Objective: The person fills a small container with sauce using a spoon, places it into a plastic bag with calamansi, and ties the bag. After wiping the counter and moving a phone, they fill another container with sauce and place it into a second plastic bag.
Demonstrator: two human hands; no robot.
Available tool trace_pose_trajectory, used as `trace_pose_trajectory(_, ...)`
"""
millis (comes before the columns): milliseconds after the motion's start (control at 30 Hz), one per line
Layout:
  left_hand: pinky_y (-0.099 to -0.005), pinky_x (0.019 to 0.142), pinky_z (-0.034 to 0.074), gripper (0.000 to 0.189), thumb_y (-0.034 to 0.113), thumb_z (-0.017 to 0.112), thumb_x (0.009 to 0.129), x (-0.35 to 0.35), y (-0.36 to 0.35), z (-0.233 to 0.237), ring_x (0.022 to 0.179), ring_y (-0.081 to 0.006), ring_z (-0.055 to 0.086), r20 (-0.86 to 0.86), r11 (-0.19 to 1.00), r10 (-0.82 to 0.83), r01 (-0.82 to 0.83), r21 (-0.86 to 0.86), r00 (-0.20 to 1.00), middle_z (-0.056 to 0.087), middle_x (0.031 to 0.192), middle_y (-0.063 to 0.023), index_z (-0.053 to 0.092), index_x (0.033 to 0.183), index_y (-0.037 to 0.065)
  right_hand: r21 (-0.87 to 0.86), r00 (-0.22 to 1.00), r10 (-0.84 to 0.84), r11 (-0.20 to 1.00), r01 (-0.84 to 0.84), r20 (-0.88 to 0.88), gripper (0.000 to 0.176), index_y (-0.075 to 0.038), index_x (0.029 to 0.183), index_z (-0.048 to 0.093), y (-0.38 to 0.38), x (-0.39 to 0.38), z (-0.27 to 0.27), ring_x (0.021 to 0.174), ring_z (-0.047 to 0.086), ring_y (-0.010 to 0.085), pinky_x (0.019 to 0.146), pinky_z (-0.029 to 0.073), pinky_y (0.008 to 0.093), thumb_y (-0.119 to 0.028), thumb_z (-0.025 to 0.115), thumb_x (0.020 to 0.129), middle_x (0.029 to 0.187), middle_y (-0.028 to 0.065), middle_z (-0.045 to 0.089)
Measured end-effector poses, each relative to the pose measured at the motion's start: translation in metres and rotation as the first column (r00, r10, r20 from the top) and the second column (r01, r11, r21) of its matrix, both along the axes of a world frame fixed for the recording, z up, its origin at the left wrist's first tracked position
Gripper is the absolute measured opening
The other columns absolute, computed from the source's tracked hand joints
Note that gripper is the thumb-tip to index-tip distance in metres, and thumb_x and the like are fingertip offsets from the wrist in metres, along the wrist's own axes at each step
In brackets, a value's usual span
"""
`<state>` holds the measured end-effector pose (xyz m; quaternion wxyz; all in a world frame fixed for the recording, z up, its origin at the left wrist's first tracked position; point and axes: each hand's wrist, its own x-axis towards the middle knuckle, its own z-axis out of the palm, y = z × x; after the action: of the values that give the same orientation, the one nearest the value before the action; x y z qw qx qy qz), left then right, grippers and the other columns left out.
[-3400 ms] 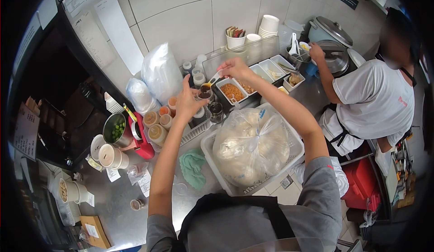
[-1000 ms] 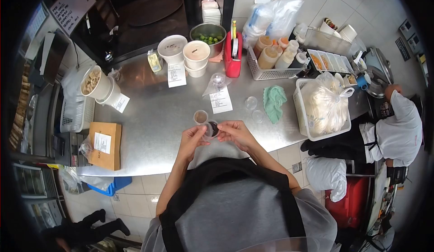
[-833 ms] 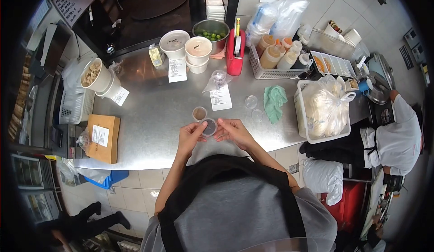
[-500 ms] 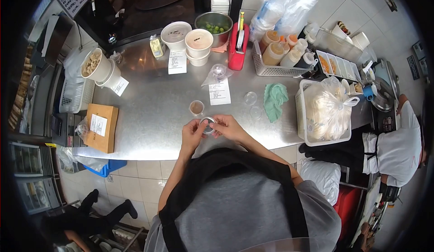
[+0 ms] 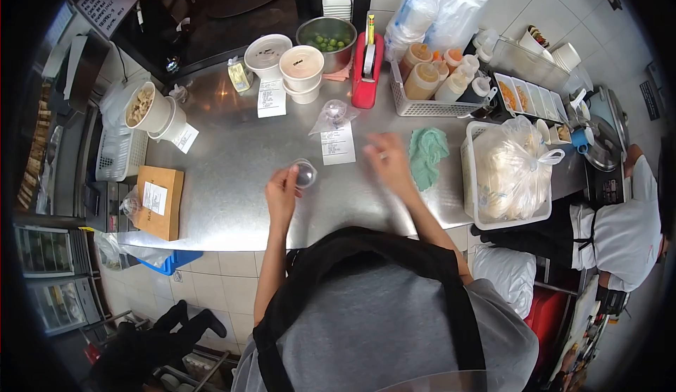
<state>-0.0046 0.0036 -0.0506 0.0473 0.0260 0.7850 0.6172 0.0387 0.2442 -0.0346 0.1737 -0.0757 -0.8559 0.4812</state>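
Observation:
My left hand (image 5: pixel 283 186) pinches the rim of a small clear plastic cup (image 5: pixel 305 174) over the steel counter. What the cup holds is not distinct. To its right, my right hand (image 5: pixel 387 160) is smeared by motion, with its fingers near a printed receipt (image 5: pixel 339 150). On the receipt's upper end lies a small clear bag (image 5: pixel 336 114) with a round container inside. A crumpled green cloth (image 5: pixel 428 154) is just right of my right hand.
Lidded paper bowls (image 5: pixel 302 68) stand at the back beside a red tape dispenser (image 5: pixel 367 75). Sauce bottles fill a grey basket (image 5: pixel 426 105). A white basket (image 5: pixel 473 205) with a full plastic bag is at right, a brown paper bag (image 5: pixel 166 216) at left. People stand on both sides.
My hands have parted from around the small round container. The left moved left and slightly up; the right swung up and right. The brown-filled cup no longer shows in its earlier spot.

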Motion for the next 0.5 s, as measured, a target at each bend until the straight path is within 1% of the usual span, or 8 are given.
trace_pose_trajectory(33,-0.0238,0.043,0.042,0.027,0.022,0.057,0.088,-0.007,-0.003,-0.004,0.05,-0.0126,0.057,-0.031,0.999,0.034,-0.035,-0.011,0.999,0.059,0.075,-0.0097,0.066,0.089,-0.003,0.173,0.991,-0.116,0.977,0.125,-0.062,0.034,-0.002,0.106,0.059,0.032,-0.001,-0.013,0.091,0.053,0.0312,0.08,0.043,0.0372,-0.021,0.065,0.078,0.102,0.0173,0.053)
trace_pose_trajectory(67,-0.0232,0.039,0.043,0.024,0.018,0.058,0.088,-0.014,-0.005,-0.007,0.05,-0.0149,0.059,-0.024,0.999,0.031,-0.032,-0.04,0.999,0.058,0.083,-0.0122,0.066,0.087,-0.005,0.388,0.977,-0.213,0.901,0.196,0.001,0.032,-0.004,0.102,0.06,0.061,0.006,-0.023,0.092,0.053,0.0316,0.079,0.044,0.0383,-0.018,0.067,0.074,0.101,0.0161,0.053)
trace_pose_trajectory(100,-0.023,0.039,0.043,0.023,0.017,0.059,0.087,-0.017,-0.006,-0.012,0.05,-0.015,0.06,-0.035,0.997,0.04,-0.042,-0.063,0.999,0.057,0.083,-0.0121,0.066,0.086,-0.005,0.585,0.947,-0.319,0.775,0.237,0.04,0.031,-0.006,0.099,0.061,0.083,0.013,-0.029,0.093,0.052,0.032,0.078,0.044,0.0394,-0.016,0.069,0.071,0.1,0.0149,0.053)
trace_pose_trajectory(167,-0.0225,0.037,0.043,0.021,0.016,0.061,0.086,-0.023,-0.006,-0.018,0.05,-0.0151,0.06,-0.062,0.992,0.053,-0.059,-0.107,0.997,0.056,0.083,-0.012,0.066,0.086,-0.005,0.716,0.852,-0.501,0.651,0.255,0.153,0.026,-0.009,0.091,0.063,0.098,0.026,-0.031,0.093,0.054,0.0316,0.077,0.044,0.0406,-0.012,0.072,0.066,0.095,0.0131,0.055)
trace_pose_trajectory(267,-0.0223,0.036,0.042,0.019,0.014,0.063,0.084,-0.024,-0.005,-0.011,0.05,-0.0155,0.061,-0.059,0.987,0.053,-0.062,-0.147,0.997,0.055,0.084,-0.0116,0.066,0.085,-0.005,0.484,0.925,-0.354,0.839,0.248,0.14,0.018,-0.01,0.082,0.063,0.123,0.025,-0.059,0.09,0.055,0.0323,0.075,0.046,0.0418,-0.01,0.071,0.066,0.089,0.0112,0.056)
trace_pose_trajectory(367,-0.0232,0.036,0.043,0.018,0.013,0.064,0.083,-0.026,-0.005,-0.014,0.05,-0.0159,0.061,-0.096,0.985,0.081,-0.095,-0.147,0.992,0.056,0.084,-0.0117,0.066,0.084,-0.005,0.541,0.938,-0.331,0.81,0.224,0.107,0.012,-0.009,0.079,0.065,0.127,0.017,-0.073,0.081,0.058,0.0338,0.072,0.048,0.0441,-0.009,0.069,0.068,0.086,0.0115,0.058)
trace_pose_trajectory(467,-0.0241,0.037,0.043,0.019,0.014,0.065,0.082,-0.028,-0.008,-0.018,0.051,-0.0165,0.061,-0.085,0.982,0.065,-0.079,-0.17,0.994,0.057,0.083,-0.0117,0.066,0.084,-0.004,0.522,0.923,-0.326,0.834,0.179,0.204,0.007,-0.006,0.078,0.065,0.135,0.013,-0.067,0.074,0.059,0.0361,0.071,0.048,0.0454,-0.011,0.065,0.073,0.082,0.0138,0.062)
trace_pose_trajectory(500,-0.0243,0.037,0.043,0.019,0.015,0.065,0.082,-0.028,-0.007,-0.016,0.051,-0.0166,0.061,-0.069,0.983,0.061,-0.072,-0.17,0.996,0.057,0.082,-0.0117,0.066,0.085,-0.004,0.522,0.926,-0.264,0.848,0.09,0.27,0.008,-0.005,0.078,0.065,0.139,0.007,-0.057,0.073,0.059,0.0363,0.07,0.048,0.0448,-0.012,0.063,0.074,0.081,0.0152,0.062)
